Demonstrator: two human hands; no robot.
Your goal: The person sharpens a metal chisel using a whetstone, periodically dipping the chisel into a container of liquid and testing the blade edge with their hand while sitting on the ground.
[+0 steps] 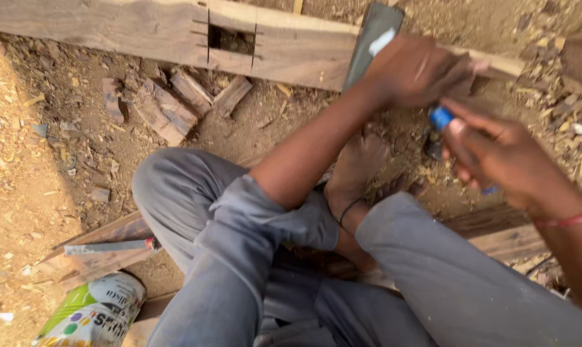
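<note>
a flat grey metal blade, maybe a square or a saw, can't be told for sure, is pinned against the long wooden beam by the left hand, which is closed down over it, probably so it's kept from sliding along the wood. a blue marker is pinched in the fingers of the right hand, just beside the left hand and close to the beam's near edge, tip hidden behind the knuckles. the hands are nearly touching.

a square notch is already cut in the beam, well apart to the left, with offcut blocks dropped on the dirt ground just below it. the beam is laid across in front of the crossed legs, and a bare foot is tucked near it.

a chisel is rested on a plank by the left knee, a paint can near that. open room is mostly found left of the legs; the right side is crowded by more wood and chips.
</note>
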